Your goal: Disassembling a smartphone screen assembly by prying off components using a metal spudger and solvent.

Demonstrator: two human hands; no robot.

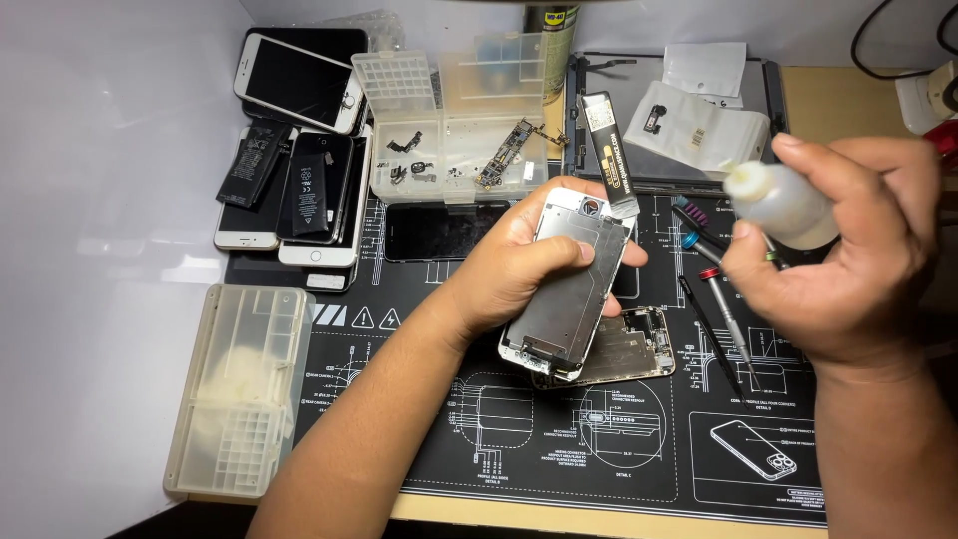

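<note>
My left hand (519, 269) grips a phone screen assembly (569, 294) with its silver metal back plate facing up, thumb pressed across the plate. A black flat strip tool (607, 150) sticks up from the assembly's top edge. My right hand (848, 250) holds a small white plastic squeeze bottle (783, 205), its nozzle pointing left toward the assembly. Under the assembly lies an opened phone body (639, 349) on the black repair mat (519, 439).
Several screwdrivers (723, 309) lie on the mat right of the assembly. A clear parts organiser (449, 130) with small parts stands behind. Phones and batteries (299, 190) are stacked at the back left; a translucent box (239, 389) is at the left. A tablet frame (599, 175) with plastic bags sits back right.
</note>
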